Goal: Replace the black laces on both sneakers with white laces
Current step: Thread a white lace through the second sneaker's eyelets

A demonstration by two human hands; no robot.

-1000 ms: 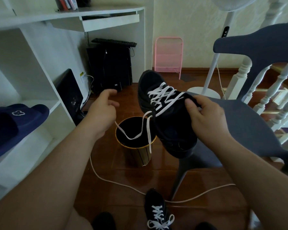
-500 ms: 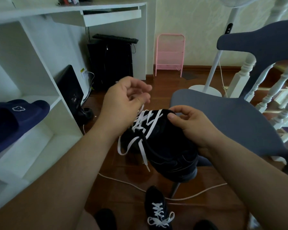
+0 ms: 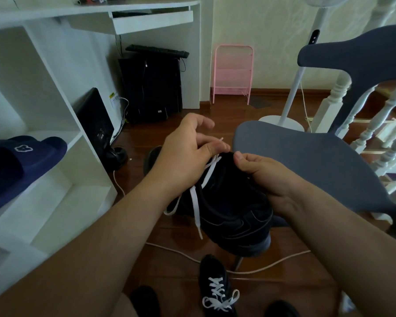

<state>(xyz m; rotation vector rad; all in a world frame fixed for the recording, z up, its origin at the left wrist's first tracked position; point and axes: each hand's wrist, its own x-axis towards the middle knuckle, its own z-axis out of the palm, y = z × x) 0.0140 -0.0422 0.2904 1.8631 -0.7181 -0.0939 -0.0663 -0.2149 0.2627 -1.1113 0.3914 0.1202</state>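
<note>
One black sneaker (image 3: pixel 229 209) is up in the air, heel toward the camera, with its white lace (image 3: pixel 196 202) threaded and both loose ends dangling off the left side. The other sneaker (image 3: pixel 215 287) sits on the floor below, white laces already tied in a bow.

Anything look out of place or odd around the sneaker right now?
Nothing looks damaged or spilled. The left hand pinches the white lace at the held sneaker; its loose ends dangle untied. The right hand grips the sneaker. A white cable trails across the floor under it, near the laced sneaker.
</note>
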